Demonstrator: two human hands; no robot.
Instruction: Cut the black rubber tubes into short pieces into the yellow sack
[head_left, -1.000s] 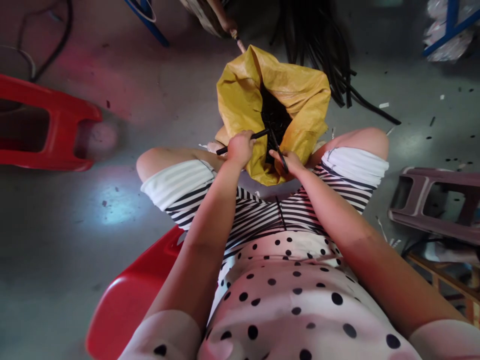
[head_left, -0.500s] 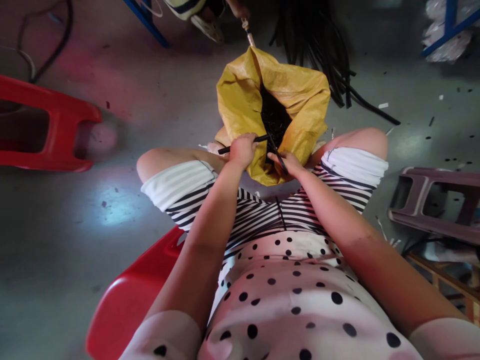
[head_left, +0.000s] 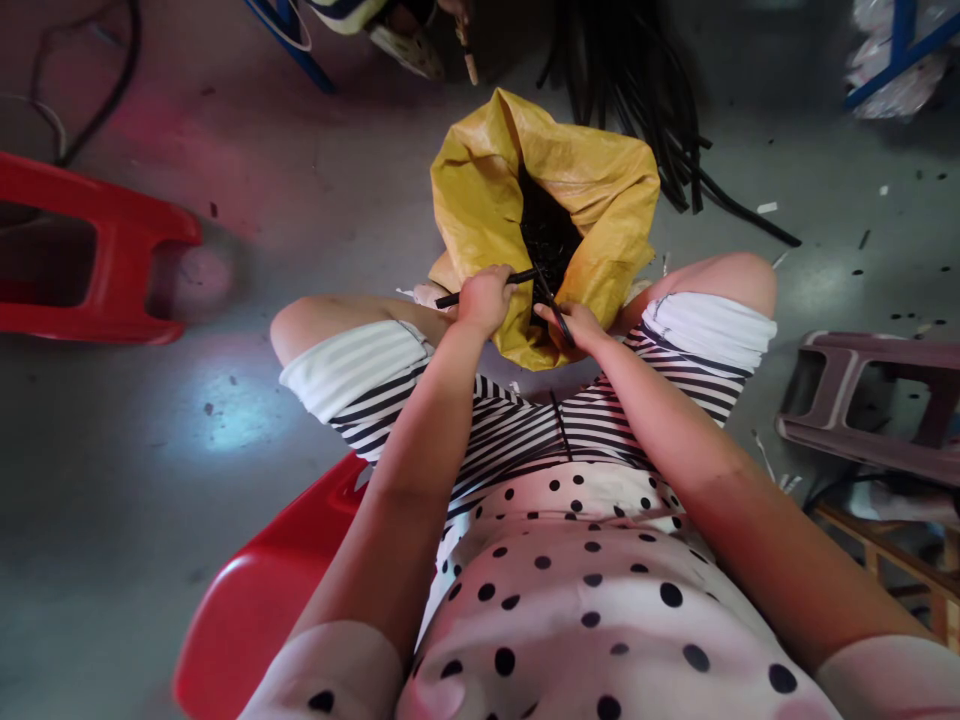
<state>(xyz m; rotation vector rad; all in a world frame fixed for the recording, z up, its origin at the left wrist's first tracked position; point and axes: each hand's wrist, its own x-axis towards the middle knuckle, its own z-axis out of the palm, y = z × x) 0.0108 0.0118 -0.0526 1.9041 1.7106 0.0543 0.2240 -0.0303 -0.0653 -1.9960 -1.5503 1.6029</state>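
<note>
My left hand is closed around a thin black tube, which sticks out on both sides of the fist. Dark-handled scissors are gripped in my right hand, their blades meeting the tube's right end. Whether the blades are fully closed cannot be made out. Both hands are over the near side of a yellow sack that stands with its rim rolled out between my knees. Inside its dark mouth lie many small black pieces.
Long black tubes lie heaped on the floor behind the sack. A red stool is at left, a greyish-purple stool at right. Another person's hand and shoe show at the top. Small scraps dot the floor.
The other person's hand at the top, with the slender object in it, has shifted left, away from the sack's rim. My hands, tube and scissors stay nearly in place.
</note>
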